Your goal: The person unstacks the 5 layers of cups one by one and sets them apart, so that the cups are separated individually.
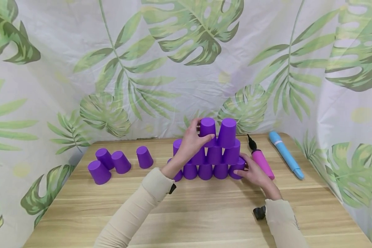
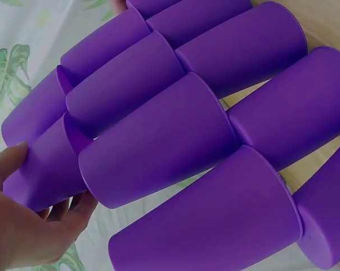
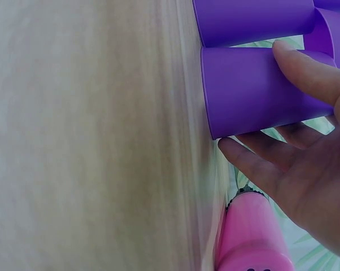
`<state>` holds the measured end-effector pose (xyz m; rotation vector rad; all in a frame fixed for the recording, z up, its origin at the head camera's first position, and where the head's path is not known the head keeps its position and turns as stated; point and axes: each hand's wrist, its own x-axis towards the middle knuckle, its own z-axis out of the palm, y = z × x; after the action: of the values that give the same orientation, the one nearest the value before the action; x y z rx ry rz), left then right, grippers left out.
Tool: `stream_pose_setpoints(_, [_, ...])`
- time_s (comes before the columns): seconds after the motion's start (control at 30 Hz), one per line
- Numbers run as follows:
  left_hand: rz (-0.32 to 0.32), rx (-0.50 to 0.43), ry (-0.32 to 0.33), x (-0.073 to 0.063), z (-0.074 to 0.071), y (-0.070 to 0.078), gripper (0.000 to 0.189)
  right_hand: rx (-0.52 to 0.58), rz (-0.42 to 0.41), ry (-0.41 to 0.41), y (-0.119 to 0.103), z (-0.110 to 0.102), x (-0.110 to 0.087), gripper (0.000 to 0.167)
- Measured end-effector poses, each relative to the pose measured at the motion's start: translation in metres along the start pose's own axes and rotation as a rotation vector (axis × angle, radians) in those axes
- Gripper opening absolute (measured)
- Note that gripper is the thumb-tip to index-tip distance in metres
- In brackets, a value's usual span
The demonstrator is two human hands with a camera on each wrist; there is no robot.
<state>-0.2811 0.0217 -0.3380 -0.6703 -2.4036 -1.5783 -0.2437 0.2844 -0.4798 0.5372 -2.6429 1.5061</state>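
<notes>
Upside-down purple cups (image 1: 205,172) stand stacked in tiers, several in each of the two lower rows and two on top. My left hand (image 1: 193,141) grips the left top-tier cup (image 1: 208,126) between thumb and fingers; in the left wrist view that cup (image 2: 48,164) rests against the row beneath. Beside it, apart from the hand, is the other top cup (image 1: 227,132). Down at the right end of the bottom row, my right hand (image 1: 255,172) holds the end cup (image 3: 260,90), thumb across its near side and fingers along its outer side.
Several loose purple cups (image 1: 99,172) stand upside down at the table's left. Right of the stack lie a pink hand pump (image 1: 262,164) with a black nozzle and a blue pump-like tube (image 1: 286,155). A leaf-print cloth (image 1: 198,93) hangs behind the wooden table (image 1: 217,220).
</notes>
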Motion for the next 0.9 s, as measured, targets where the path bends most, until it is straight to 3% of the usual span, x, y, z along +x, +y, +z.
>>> stream_pose_setpoints(0.27, [0.06,-0.083,0.071,-0.012,-0.013,0.004,0.059,0.014,0.006,-0.006,-0.001,0.0,-0.001,0.065])
stream_pose_setpoints(0.57, [0.119,-0.139,0.2,-0.023,-0.043,0.011,0.058,0.02,0.006,0.004,-0.001,0.0,-0.001,0.066])
stream_pose_setpoints(0.77, [0.1,-0.139,0.294,-0.033,-0.072,0.006,0.061,0.016,0.019,-0.001,-0.002,0.001,-0.002,0.066])
stream_pose_setpoints(0.9, [0.054,-0.125,0.349,-0.041,-0.092,0.001,0.063,0.01,0.007,0.001,-0.004,0.0,-0.002,0.066])
